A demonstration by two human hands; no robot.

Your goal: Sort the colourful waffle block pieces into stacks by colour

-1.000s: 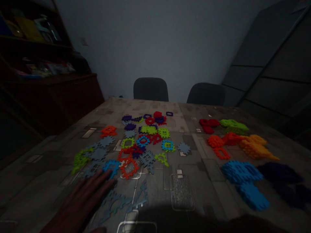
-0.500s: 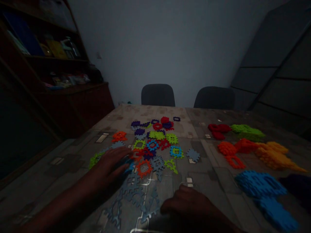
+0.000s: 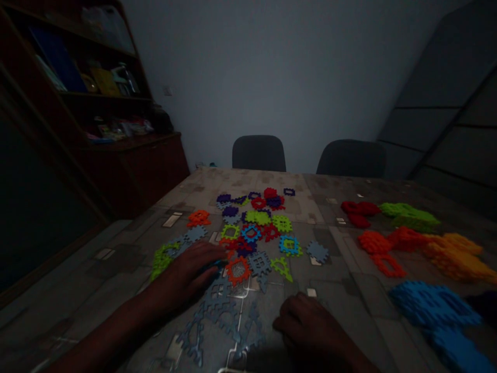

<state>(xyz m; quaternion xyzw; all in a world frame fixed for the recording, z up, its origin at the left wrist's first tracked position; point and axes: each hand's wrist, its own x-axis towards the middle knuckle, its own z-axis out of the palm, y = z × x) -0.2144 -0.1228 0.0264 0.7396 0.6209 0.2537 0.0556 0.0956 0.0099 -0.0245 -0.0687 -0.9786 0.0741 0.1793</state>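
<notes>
My left hand [image 3: 192,272] lies over the left side of a loose spread of toothed plastic building pieces, fingers stretched forward and thumb apart. A blue piece [image 3: 218,263] shows in the gap between thumb and fingers, mostly hidden by the hand. Right of the fingertips is an orange square frame piece [image 3: 237,271], with a grey window piece [image 3: 260,263] beside it. Several grey pieces [image 3: 225,317] lie nearest to me, between the hands. My right hand [image 3: 305,324] rests closed near the table's front, fingers curled under; whether anything is inside is hidden.
Along the right side of the table [image 3: 349,305] are piles sorted by colour: red [image 3: 359,212], green [image 3: 409,215], orange [image 3: 388,246], yellow [image 3: 458,254] and blue [image 3: 435,305]. Two dark chairs [image 3: 259,153] stand behind the table. A shelf cabinet [image 3: 132,166] is at the left.
The view has shifted slightly, moving the scene to the right. My left hand's fingers have come down closer around the blue piece. My right hand remains curled at the front.
</notes>
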